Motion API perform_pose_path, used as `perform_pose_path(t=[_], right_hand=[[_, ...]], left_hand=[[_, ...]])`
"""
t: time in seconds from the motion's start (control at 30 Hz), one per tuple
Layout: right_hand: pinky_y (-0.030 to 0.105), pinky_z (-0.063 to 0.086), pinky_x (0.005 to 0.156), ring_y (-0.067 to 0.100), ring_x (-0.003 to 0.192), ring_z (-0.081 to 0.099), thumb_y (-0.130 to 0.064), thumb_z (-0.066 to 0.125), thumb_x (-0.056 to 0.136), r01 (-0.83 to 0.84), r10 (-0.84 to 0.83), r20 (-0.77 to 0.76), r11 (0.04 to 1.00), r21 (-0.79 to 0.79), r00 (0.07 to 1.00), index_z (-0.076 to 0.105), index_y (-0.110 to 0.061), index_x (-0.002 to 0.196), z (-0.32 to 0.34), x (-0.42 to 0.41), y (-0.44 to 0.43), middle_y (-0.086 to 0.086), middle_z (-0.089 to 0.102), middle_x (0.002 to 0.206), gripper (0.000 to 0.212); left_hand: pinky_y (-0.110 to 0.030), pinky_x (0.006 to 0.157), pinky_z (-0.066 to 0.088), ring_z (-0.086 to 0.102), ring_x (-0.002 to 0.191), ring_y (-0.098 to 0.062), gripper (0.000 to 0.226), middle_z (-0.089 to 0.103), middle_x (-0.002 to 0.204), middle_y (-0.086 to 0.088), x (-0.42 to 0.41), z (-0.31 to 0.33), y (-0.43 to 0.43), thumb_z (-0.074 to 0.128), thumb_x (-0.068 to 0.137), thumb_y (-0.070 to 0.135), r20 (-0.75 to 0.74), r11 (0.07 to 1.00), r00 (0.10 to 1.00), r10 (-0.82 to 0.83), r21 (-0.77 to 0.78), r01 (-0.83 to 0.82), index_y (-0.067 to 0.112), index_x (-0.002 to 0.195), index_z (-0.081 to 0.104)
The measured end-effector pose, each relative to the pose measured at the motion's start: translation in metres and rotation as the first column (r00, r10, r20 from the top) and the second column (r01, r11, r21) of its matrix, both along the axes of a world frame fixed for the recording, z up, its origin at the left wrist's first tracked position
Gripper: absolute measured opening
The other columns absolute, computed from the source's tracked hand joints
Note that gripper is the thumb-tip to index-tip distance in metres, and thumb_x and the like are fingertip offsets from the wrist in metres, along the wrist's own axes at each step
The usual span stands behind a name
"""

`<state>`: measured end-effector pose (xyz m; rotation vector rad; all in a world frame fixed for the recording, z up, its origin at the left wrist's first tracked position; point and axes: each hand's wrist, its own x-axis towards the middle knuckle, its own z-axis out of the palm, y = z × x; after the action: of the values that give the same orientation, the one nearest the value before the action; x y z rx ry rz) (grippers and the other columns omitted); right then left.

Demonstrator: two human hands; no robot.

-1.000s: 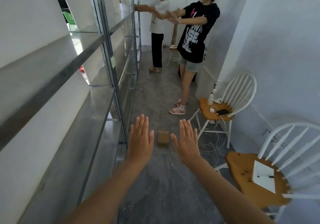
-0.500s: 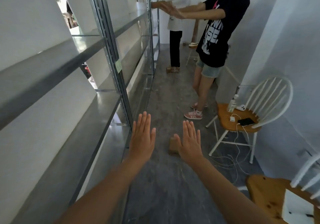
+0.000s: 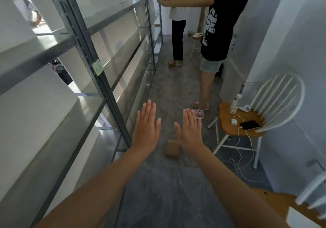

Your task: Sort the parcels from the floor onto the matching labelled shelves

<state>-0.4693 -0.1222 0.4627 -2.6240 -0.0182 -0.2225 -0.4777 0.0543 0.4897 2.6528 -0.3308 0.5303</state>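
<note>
Although stretched well forward over the aisle, grips nothing: left hand (image 3: 147,130) flat, palm down, fingers straight and together; right hand (image 3: 189,130) likewise flat, fingers straight, thumb spread, empty. No contact with any object on either side.

Parcel (image 3: 172,149): lies on the floor (image 3: 167,192) in the middle of the aisle, beyond the hands, just right of the base of the shelving (image 3: 98,79). Right edge hidden behind the right hand. Judged well below both hands, not yet reached.

Reads as a small brown cardboard box. Cannot tell which face is down. No label legible on it.

Handling, by judgement: light, stiff-walled, with a dry matt surface unlikely to slip. Corners liable to crush under a hard squeeze. Contents unknown, so treat as fragile. Advise taking hold across the two opposite side faces, one palm on each, or with one hand spanning the top, thumb on one face and fingers on the other.

Green label (image 3: 97,67) on the shelf upright, left: text too small to read.

Chair (image 3: 247,122) stands right of the parcel, with loose white cables (image 3: 234,164) trailing over the floor near it. Judged a snag risk when stooping.

Another person (image 3: 222,25) stands farther down the aisle, arms out toward the shelving.
</note>
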Motion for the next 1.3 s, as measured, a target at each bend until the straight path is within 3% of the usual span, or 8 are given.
perform_pose_path(t=[0.27, 0.53, 0.77, 1.03, 1.2, 1.3], right_hand=[[0.045, -0.008, 0.124, 0.018, 0.156, -0.006, -0.048, 0.026, 0.106, 0.028, -0.027, -0.034, 0.999, 0.034, 0.999, 0.006, -0.011, 0.161, -0.015, 0.025, -0.016, 0.005, 0.002, 0.170, 0.069], [0.046, -0.009, 0.124, 0.017, 0.156, -0.007, -0.048, 0.026, 0.106, 0.044, -0.044, -0.079, 0.999, -0.011, 0.996, 0.005, -0.012, 0.161, -0.032, 0.063, -0.022, 0.003, 0.000, 0.170, 0.069], [0.047, -0.008, 0.124, 0.017, 0.156, -0.006, -0.047, 0.027, 0.106, 0.052, -0.061, -0.131, 0.996, -0.068, 0.990, 0.007, -0.012, 0.161, -0.037, 0.132, -0.013, 0.004, 0.001, 0.170, 0.068], [0.045, -0.011, 0.123, 0.017, 0.156, -0.008, -0.047, 0.027, 0.106, -0.002, -0.017, -0.169, 0.993, -0.114, 0.986, 0.006, -0.011, 0.161, -0.038, 0.214, 0.029, 0.005, 0.002, 0.170, 0.069], [0.044, -0.012, 0.122, 0.016, 0.156, -0.009, -0.047, 0.026, 0.106, -0.024, 0.001, -0.186, 0.993, -0.120, 0.983, 0.005, -0.011, 0.161, -0.043, 0.259, 0.047, 0.003, 0.001, 0.170, 0.068], [0.044, -0.011, 0.123, 0.016, 0.156, -0.008, -0.047, 0.026, 0.106, -0.022, -0.005, -0.201, 0.991, -0.131, 0.980, 0.005, -0.012, 0.161, -0.049, 0.278, 0.048, 0.003, 0.002, 0.170, 0.068]], left_hand=[[-0.036, 0.128, -0.004, -0.001, 0.157, -0.017, 0.066, 0.008, 0.171, -0.009, 0.035, -0.013, -0.005, 0.017, 0.105, 0.041, -0.019, 0.999, 0.999, -0.030, 0.018, 0.030, 0.007, 0.161, 0.017], [-0.047, 0.129, 0.009, 0.007, 0.158, -0.024, 0.065, 0.013, 0.170, -0.012, 0.092, -0.042, -0.012, 0.020, 0.105, 0.040, -0.084, 0.998, 0.995, -0.062, 0.009, 0.063, 0.006, 0.160, 0.020], [-0.034, 0.126, -0.007, 0.001, 0.158, -0.020, 0.068, 0.008, 0.171, -0.010, 0.161, -0.052, -0.008, 0.014, 0.103, 0.041, -0.106, 0.996, 0.991, -0.083, -0.036, 0.080, 0.007, 0.162, 0.015], [-0.032, 0.125, -0.010, 0.001, 0.159, -0.022, 0.059, 0.006, 0.171, -0.010, 0.245, -0.066, 0.030, 0.031, 0.110, 0.029, -0.148, 0.994, 0.987, -0.059, -0.098, 0.045, 0.007, 0.161, 0.014], [-0.035, 0.126, -0.007, 0.003, 0.159, -0.024, 0.067, 0.009, 0.171, -0.012, 0.296, -0.072, 0.058, 0.015, 0.103, 0.041, -0.193, 0.993, 0.979, -0.065, -0.109, 0.044, 0.006, 0.161, 0.016], [-0.036, 0.127, -0.007, 0.002, 0.159, -0.024, 0.062, 0.009, 0.171, -0.011, 0.320, -0.082, 0.062, 0.021, 0.107, 0.036, -0.203, 0.993, 0.976, -0.081, -0.099, 0.062, 0.006, 0.161, 0.015]])
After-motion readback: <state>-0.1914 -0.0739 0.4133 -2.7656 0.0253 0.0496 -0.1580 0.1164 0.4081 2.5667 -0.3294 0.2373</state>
